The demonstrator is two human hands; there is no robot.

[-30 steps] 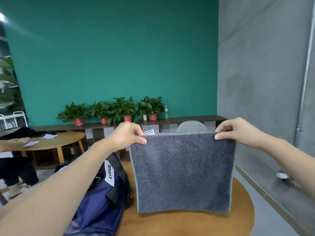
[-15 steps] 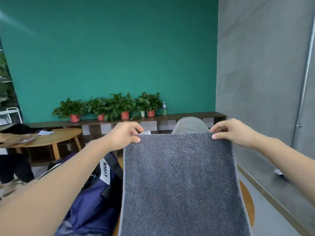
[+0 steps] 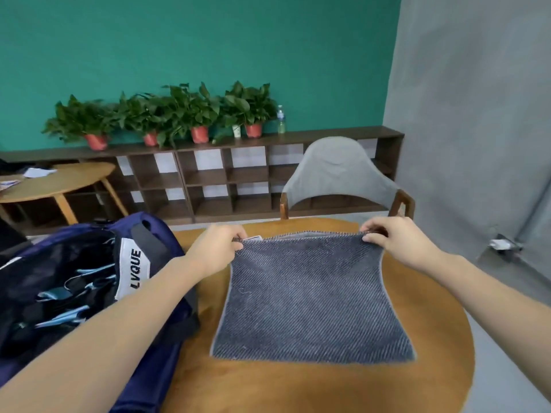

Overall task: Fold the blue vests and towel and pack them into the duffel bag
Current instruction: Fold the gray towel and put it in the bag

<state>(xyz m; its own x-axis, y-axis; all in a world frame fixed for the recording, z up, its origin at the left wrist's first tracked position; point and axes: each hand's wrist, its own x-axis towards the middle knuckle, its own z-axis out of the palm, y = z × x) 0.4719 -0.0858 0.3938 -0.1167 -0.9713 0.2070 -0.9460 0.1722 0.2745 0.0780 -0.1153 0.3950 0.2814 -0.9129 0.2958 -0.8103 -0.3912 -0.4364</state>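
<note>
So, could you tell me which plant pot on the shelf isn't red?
The small white pot, second from the right, between two red pots; the rest are red.

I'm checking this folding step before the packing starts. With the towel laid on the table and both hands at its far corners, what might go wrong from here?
1. The left hand and right hand only pinch the corners of the towel; a slip could skew the fold.
2. The duffel bag crowds the round table on the left, so a fold that way may snag it.
</note>
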